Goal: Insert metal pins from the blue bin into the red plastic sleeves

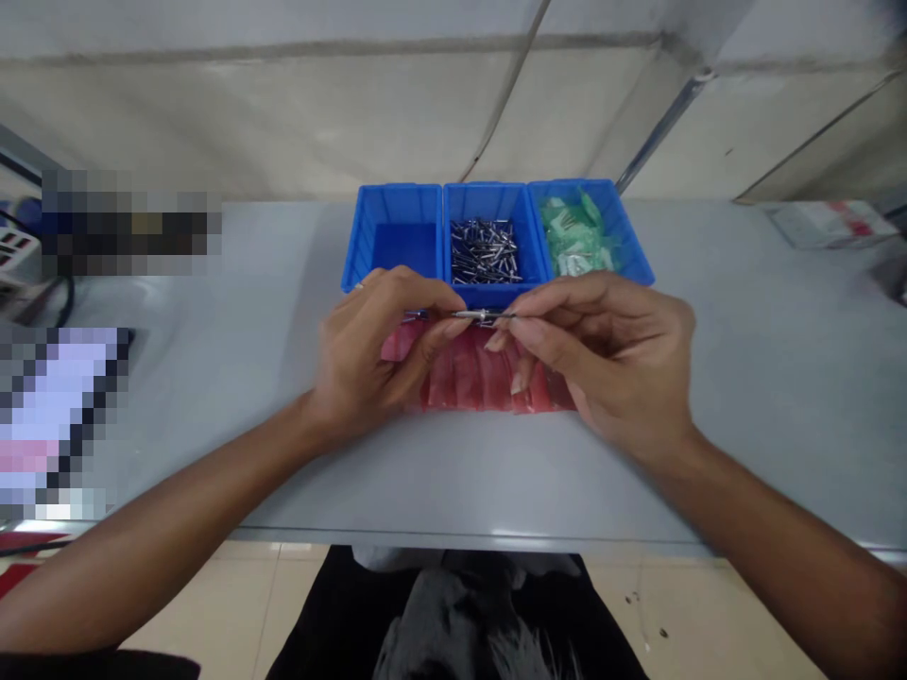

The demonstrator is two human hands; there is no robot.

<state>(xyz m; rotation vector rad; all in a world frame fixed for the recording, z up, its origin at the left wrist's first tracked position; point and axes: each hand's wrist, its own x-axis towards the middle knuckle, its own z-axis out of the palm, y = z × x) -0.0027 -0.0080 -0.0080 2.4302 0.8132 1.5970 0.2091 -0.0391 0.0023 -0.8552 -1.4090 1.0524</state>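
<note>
Blue bins (397,212) block the hands (372,354) (602,364) going forward

a printed white carton (829,225) lies far right on the grey table (751,472); tiled floor (198,604) below

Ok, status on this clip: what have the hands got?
Left hand and right hand pinching a metal pin. Red plastic directly below. Blue bin of pins just ahead.
</note>
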